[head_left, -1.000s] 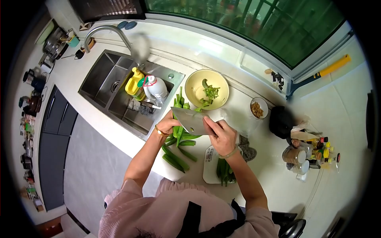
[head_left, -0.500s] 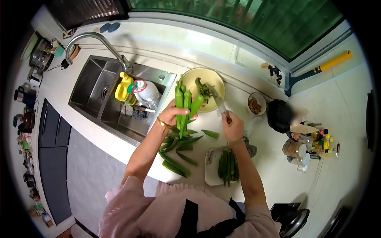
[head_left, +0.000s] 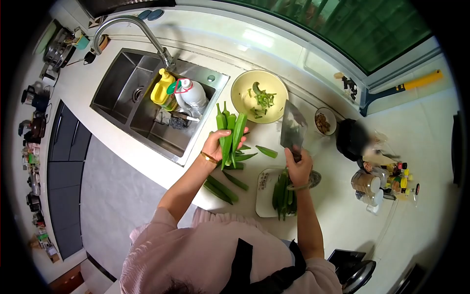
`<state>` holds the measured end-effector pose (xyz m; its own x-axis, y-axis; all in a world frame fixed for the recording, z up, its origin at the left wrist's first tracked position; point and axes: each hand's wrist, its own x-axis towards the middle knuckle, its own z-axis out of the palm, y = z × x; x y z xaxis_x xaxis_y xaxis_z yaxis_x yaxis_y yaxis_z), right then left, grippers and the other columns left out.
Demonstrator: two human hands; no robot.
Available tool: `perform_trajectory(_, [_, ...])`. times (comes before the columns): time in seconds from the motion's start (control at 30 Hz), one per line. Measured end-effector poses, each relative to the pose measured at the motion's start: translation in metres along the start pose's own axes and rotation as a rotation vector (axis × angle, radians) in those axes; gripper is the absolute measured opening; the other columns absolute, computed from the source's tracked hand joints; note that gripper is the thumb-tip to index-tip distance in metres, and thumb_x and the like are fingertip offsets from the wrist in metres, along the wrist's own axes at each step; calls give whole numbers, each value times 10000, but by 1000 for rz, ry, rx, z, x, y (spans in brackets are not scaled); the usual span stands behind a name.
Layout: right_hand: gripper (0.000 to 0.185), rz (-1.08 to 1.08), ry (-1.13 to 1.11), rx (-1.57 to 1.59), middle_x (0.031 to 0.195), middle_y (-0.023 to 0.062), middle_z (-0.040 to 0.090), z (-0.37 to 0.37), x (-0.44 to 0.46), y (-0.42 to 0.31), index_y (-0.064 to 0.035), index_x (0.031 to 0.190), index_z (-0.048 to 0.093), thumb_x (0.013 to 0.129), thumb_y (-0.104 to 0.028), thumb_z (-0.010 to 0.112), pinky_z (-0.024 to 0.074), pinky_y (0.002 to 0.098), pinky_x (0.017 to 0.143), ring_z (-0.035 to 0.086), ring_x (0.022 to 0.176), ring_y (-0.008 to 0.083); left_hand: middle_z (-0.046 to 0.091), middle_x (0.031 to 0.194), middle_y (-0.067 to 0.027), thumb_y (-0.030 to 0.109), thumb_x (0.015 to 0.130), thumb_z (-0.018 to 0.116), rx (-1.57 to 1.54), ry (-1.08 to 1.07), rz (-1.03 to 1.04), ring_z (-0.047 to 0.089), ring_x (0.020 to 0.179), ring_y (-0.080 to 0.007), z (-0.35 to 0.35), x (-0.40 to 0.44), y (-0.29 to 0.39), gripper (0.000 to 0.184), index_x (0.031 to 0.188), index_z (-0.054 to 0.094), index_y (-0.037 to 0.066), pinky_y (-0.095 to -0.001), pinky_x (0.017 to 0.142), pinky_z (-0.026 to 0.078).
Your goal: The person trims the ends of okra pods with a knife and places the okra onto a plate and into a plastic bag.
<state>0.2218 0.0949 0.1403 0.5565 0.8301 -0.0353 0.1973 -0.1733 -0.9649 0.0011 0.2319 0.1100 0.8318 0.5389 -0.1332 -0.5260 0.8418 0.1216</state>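
Several green okra pods (head_left: 227, 139) are gripped in a bunch by my left hand (head_left: 214, 144), over the counter's near edge. My right hand (head_left: 299, 165) is closed round the handle of a cleaver (head_left: 293, 125), its broad blade pointing away from me. The blade is just right of a pale yellow bowl (head_left: 237, 100), which holds cut green trimmings (head_left: 264, 100). Loose okra (head_left: 223, 190) lies below my left hand. Under my right forearm, a white tray (head_left: 264, 196) holds more okra (head_left: 281, 196), partly covered by the wrist.
To the left, a steel sink (head_left: 132, 126) with a tall faucet (head_left: 134, 19) holds a yellow bottle (head_left: 162, 89) and a white jug (head_left: 192, 95). A small bowl of brown pieces (head_left: 322, 122), a black bag (head_left: 351, 141) and seasoning bottles (head_left: 399, 179) stand on the right.
My right hand has drawn the cleaver back from over the bowl, to its right, and the blade now shows broadside. The left hand still holds the okra. The whole view has shifted slightly.
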Motion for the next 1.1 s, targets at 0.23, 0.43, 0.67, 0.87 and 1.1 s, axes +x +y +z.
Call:
perform_trajectory(0.23, [293,-339,99,-209,674,1,493,2,-24,-27,2,1002,586,715,-18,639,376,206,520,423,560,67,495,1113,-235,-60,683,555,342,-38,47,571,917,-320,17,-36,-15,503,1158,404,9,-426,828,465])
perform_trajectory(0.43, [436,-337,134,-172,757,13,498,-34,-49,-3,15,1145,508,715,46,573,384,180,585,429,623,60,482,1116,-265,-23,727,516,340,30,186,565,930,-353,18,-78,-35,478,1180,363,-37,-422,827,473])
perform_trajectory(0.67, [481,-162,96,-170,855,23,518,-107,-83,49,1,1200,464,727,61,534,390,204,614,448,680,79,462,1162,-226,60,791,486,244,352,416,541,987,-317,-19,-160,-60,487,1219,316,-99,-399,836,471])
perform_trajectory(0.87, [527,-139,84,-317,942,91,468,-141,-110,89,-17,1248,411,736,50,515,415,269,700,484,778,168,491,1078,-168,66,742,508,215,434,553,536,918,-258,-23,-198,-93,575,1257,299,-77,-377,826,467])
perform_trajectory(1.1, [548,-84,91,-583,1020,163,451,-139,-128,129,-45,1277,360,761,5,539,403,365,815,483,938,312,493,1077,-166,61,737,509,195,449,560,535,923,-257,-34,-204,-109,560,1245,316,-74,-363,814,472])
